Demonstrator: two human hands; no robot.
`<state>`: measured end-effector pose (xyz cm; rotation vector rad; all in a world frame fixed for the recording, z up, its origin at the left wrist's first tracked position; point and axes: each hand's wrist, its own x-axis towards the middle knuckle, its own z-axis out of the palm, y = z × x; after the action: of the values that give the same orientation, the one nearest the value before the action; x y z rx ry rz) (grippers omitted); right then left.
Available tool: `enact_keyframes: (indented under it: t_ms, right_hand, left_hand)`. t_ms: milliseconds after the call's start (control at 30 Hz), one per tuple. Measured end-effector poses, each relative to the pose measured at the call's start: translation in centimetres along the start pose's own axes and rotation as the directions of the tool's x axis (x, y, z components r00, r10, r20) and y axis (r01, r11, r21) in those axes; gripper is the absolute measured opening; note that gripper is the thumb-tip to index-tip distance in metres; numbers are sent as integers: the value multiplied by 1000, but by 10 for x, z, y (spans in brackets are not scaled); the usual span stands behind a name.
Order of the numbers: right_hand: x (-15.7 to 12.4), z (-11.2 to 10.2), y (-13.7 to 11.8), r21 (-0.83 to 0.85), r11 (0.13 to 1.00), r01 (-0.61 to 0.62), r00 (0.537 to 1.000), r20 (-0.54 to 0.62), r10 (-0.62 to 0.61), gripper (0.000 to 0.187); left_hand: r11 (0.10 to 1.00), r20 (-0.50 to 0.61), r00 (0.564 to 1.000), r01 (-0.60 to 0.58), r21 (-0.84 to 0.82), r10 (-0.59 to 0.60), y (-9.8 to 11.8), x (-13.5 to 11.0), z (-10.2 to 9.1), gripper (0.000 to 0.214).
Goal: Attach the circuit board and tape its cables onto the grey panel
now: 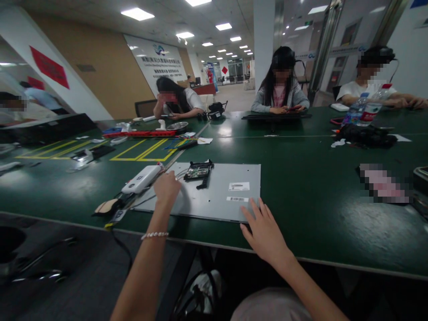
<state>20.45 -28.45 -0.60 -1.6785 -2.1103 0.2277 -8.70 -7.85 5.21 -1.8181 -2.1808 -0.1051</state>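
A flat grey metal panel (217,205) with two white label stickers lies on the table before me. On its upper part rests a green circuit board (198,171) with black plastic brackets, and thin wires run from it toward the left. My left hand (167,185) is closed over the panel's left part, beside those wires; its fingertips are hidden, so what it pinches does not show. With fingers spread, my right hand (264,227) lies at the panel's near right corner, fingertips on its surface. A white box-shaped device (142,179) sits just left of my left hand.
Cables (117,216) hang over the table's front edge at left. Tools and a red strip (143,133) lie farther back. A phone (383,183), bottles (359,109) and a black bundle (366,135) are at right. Several people sit across the green table (310,178).
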Motion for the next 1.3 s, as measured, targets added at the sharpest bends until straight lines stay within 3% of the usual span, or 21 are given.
enact_keyframes:
  t_ms: [100,233,433,567,667,867,1067,1300]
  right_hand:
    - [0,1,0,-6,1000,-2,1000,-3,2,49]
    - [0,2,0,-8,1000,-4,1000,-3,4,49]
    - [1,0,0,-8,1000,-7,1000,0,7,49]
    - [2,-1,0,-4,1000,-9,1000,1,9,49]
    - [3,0,0,1,1000,-11,1000,2,11,49]
    - [4,-1,-1,10,1000,-13,1000,7,13,50]
    - [3,-2,-1,25,999,-25,1000,12,25,49]
    - [4,-3,-2,55,998,-41,999,32,39,50]
  left_hand:
    - [999,90,996,15,35,-18,-11,10,2,32]
    - [999,25,1000,-13,43,12,-7,32,-6,35]
    - [992,-63,990,-128,-8,128,38,76,-20,42]
    - [980,-3,981,-192,-45,192,73,90,-11,41]
    - [977,79,975,-206,-54,209,86,94,2,34]
    - [962,155,950,-264,-64,271,86,103,15,37]
    - [896,230,866,-427,-124,445,83,107,30,42]
    - [879,286,833,-424,-218,473,79,118,46,43]
